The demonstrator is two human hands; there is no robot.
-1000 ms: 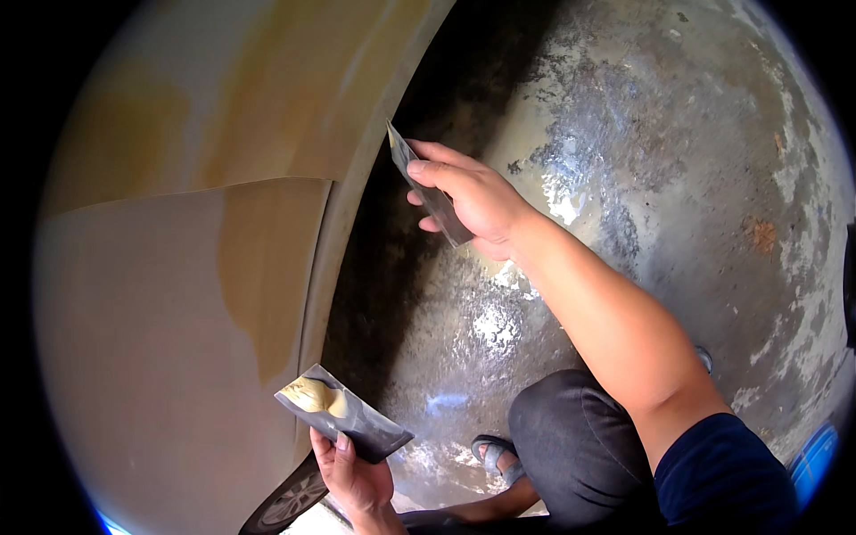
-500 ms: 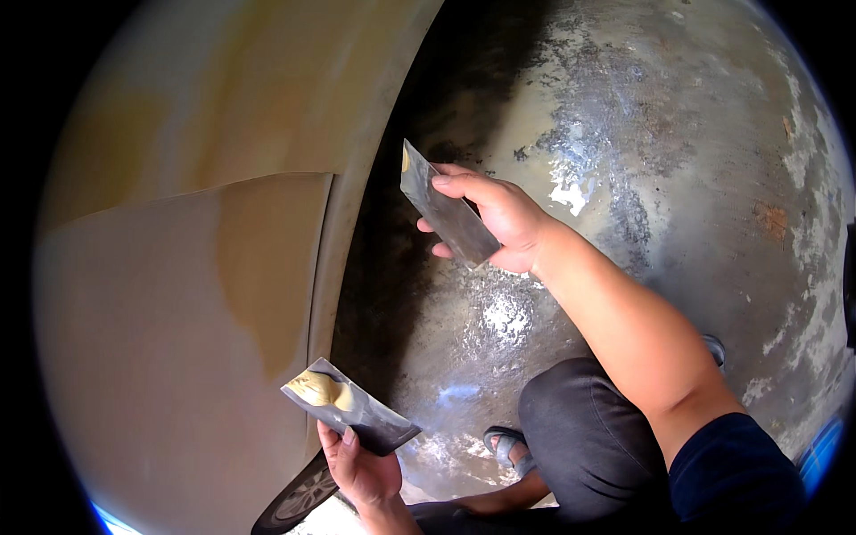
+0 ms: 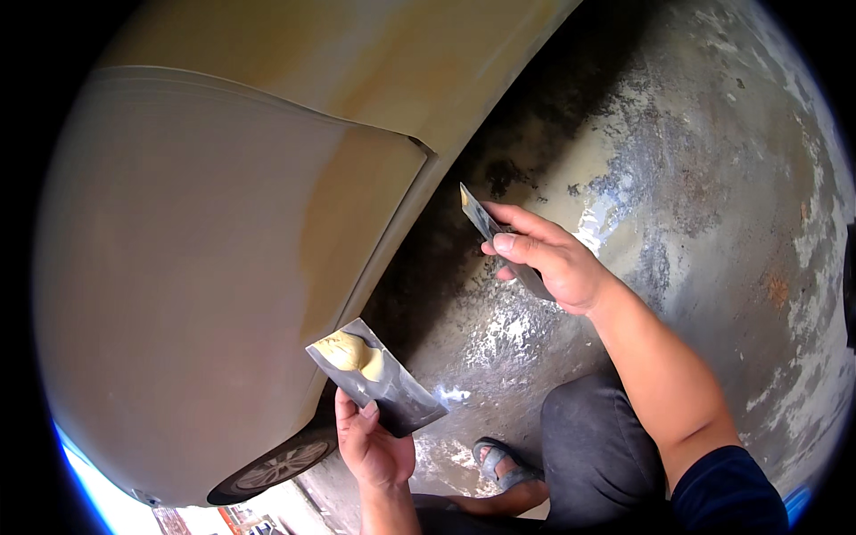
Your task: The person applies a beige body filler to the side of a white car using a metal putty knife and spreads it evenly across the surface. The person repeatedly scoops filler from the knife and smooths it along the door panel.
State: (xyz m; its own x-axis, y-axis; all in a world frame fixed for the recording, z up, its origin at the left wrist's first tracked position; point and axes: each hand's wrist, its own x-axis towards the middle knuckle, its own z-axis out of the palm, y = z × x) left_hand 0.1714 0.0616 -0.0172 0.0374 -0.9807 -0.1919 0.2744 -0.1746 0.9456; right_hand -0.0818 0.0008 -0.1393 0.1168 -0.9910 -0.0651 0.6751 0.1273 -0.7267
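Observation:
My left hand (image 3: 374, 443) grips the lower end of a flat grey putty knife (image 3: 397, 399), its thumb on top. A lump of pale yellow putty (image 3: 349, 351) sits toward the blade's far left end. In my right hand (image 3: 555, 259) is a second grey putty knife (image 3: 528, 278), pinched between thumb and fingers and tilted so its face shows narrowly. A small yellow smear marks its upper tip. Both blades are held in the air, apart from each other. To their left is the grey car body panel (image 3: 205, 232) with a tan filler patch (image 3: 343, 205) along its edge.
The car's wheel (image 3: 281, 465) shows at the lower left, with a panel gap (image 3: 383, 232) above it. My bent knee (image 3: 593, 428) and sandalled foot (image 3: 501, 464) are below. The concrete floor (image 3: 695, 232) is stained and wet-looking on the right.
The view has turned, so more of the car and wheel shows. My right hand has come lower and nearer, its putty knife turned more edge-on. Both hands keep their holds.

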